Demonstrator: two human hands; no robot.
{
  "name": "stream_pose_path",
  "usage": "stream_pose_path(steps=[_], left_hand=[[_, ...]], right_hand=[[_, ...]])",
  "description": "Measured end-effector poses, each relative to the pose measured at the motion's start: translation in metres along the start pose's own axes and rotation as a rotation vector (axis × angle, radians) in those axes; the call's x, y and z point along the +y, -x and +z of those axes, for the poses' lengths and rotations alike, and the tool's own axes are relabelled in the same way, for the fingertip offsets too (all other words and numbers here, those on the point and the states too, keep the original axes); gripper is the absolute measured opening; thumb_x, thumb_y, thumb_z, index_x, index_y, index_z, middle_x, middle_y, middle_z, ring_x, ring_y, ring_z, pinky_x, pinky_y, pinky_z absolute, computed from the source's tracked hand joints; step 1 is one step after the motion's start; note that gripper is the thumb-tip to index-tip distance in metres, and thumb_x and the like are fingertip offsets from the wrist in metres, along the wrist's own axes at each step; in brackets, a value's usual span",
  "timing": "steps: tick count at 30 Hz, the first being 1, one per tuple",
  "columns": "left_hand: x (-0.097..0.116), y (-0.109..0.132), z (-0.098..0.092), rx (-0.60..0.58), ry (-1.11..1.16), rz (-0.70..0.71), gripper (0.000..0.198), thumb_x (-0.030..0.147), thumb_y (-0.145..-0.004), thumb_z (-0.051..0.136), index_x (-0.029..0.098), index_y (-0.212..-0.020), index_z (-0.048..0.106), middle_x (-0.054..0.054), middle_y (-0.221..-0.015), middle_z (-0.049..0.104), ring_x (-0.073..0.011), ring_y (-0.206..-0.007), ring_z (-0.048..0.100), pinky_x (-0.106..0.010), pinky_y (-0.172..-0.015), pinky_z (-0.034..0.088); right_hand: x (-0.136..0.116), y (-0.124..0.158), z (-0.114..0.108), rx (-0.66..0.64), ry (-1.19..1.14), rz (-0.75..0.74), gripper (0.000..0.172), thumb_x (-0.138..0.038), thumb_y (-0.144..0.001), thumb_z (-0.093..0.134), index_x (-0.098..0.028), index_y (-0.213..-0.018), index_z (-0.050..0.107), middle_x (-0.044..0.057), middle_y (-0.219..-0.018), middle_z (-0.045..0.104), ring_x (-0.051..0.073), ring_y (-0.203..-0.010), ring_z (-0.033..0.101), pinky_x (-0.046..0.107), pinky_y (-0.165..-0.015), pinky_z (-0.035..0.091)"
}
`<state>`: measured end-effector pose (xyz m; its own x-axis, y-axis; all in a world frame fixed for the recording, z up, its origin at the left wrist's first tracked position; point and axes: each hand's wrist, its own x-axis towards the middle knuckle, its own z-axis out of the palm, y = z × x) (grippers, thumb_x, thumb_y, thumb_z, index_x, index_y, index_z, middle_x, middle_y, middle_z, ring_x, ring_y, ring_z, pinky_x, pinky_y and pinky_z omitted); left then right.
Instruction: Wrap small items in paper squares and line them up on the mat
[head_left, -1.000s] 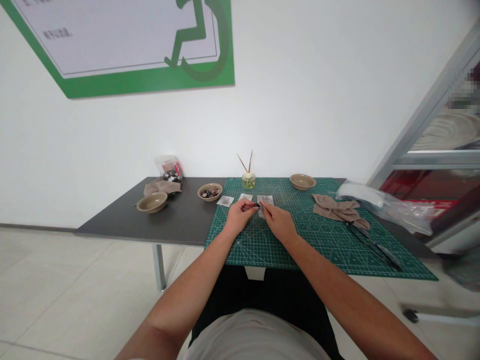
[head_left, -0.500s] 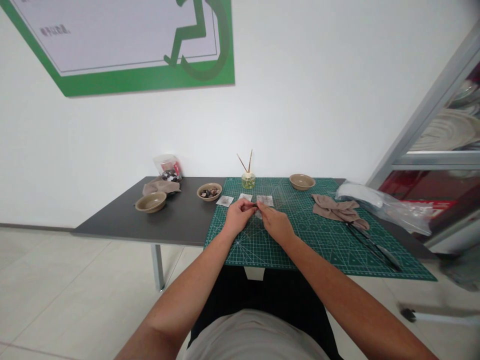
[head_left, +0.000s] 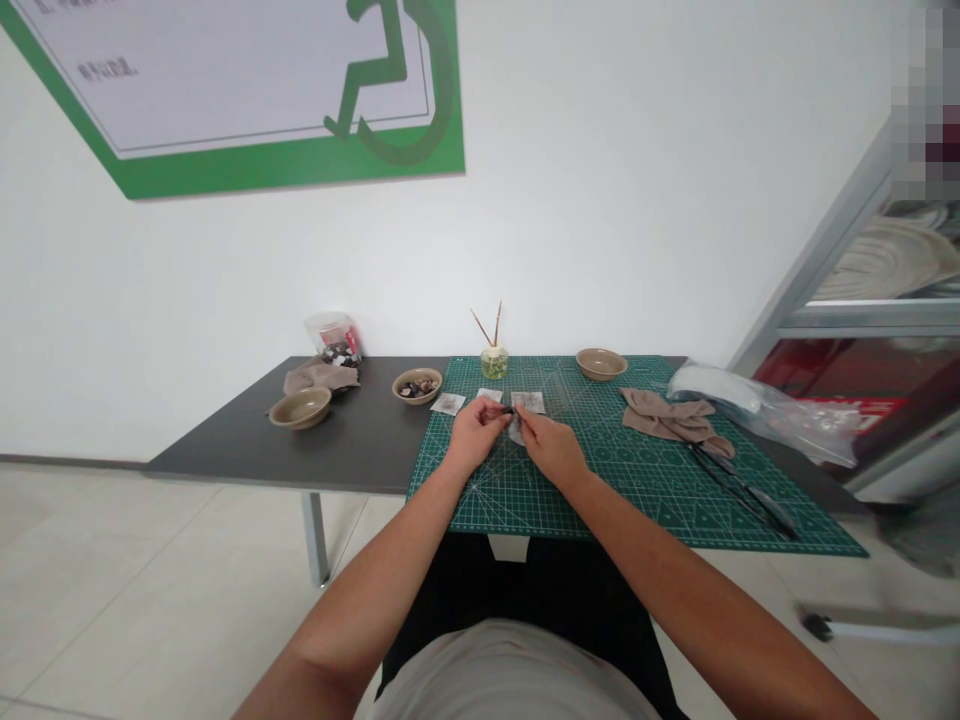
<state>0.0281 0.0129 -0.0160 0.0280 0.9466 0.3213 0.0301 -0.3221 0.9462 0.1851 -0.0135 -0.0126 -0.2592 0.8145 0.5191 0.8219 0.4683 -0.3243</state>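
Above the green cutting mat (head_left: 637, 490), my left hand (head_left: 478, 432) and my right hand (head_left: 551, 445) meet with fingertips pinched. Between them is a small dark piece (head_left: 509, 411), too small to name; both hands seem to grip it. A pale, crumpled-looking bit (head_left: 516, 431) shows just below the fingers, partly covered by my right hand. Beyond the hands lie small white squares with grey marks: one square (head_left: 448, 404) to the left, another square (head_left: 490, 395) behind my left hand and a third square (head_left: 527, 402) behind the fingertips.
A tan bowl (head_left: 417, 398) holds small dark and brown pieces. Other bowls stand at left (head_left: 301, 410) and back right (head_left: 601, 365). A reed diffuser (head_left: 494, 362) is near the wall. Brown cloth (head_left: 664, 415), black-handled tool (head_left: 742, 490) and plastic bag (head_left: 765, 400) lie right; a clear tub (head_left: 334, 338) left.
My fingertips have parted slightly, so more of the small dark piece and the pale bit below shows. The view has shifted a little; the things on the table stay put.
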Motion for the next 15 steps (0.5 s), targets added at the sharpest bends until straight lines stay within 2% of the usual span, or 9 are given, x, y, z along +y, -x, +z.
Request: stream_pose_path(steps=[7,10,15], left_hand=[[-0.0013,0.0015,-0.0012,-0.014,-0.043,0.017,0.02,0.026,-0.067,0.07,0.017,-0.078,0.056,0.003,-0.067,0.06,-0.01,-0.06,0.054,-0.024,-0.061,0.043],[0.0021,0.0018,-0.0003,-0.005,0.006,0.023,0.021,0.027,-0.067,0.071,0.017,-0.077,0.055,0.003,-0.065,0.058,-0.0098,-0.06,0.054,-0.024,-0.061,0.043],[0.0038,-0.0005,0.0,-0.021,0.132,0.058,0.027,0.027,-0.068,0.07,0.018,-0.092,0.058,0.005,-0.062,0.056,-0.0112,-0.061,0.058,-0.026,-0.065,0.047]], right_hand=[[-0.0042,0.0005,-0.0032,-0.047,0.048,-0.021,0.044,-0.021,-0.094,0.042,-0.022,-0.137,0.049,0.008,-0.111,0.071,0.019,-0.092,0.07,0.029,-0.078,0.054],[-0.0045,-0.0008,-0.004,-0.048,0.06,0.014,0.042,-0.021,-0.094,0.042,-0.022,-0.135,0.052,0.009,-0.109,0.071,0.02,-0.091,0.07,0.029,-0.078,0.054],[-0.0007,-0.0016,-0.0029,0.023,0.023,0.081,0.039,-0.024,-0.095,0.041,-0.021,-0.13,0.057,0.008,-0.105,0.073,0.02,-0.085,0.071,0.029,-0.077,0.053]])
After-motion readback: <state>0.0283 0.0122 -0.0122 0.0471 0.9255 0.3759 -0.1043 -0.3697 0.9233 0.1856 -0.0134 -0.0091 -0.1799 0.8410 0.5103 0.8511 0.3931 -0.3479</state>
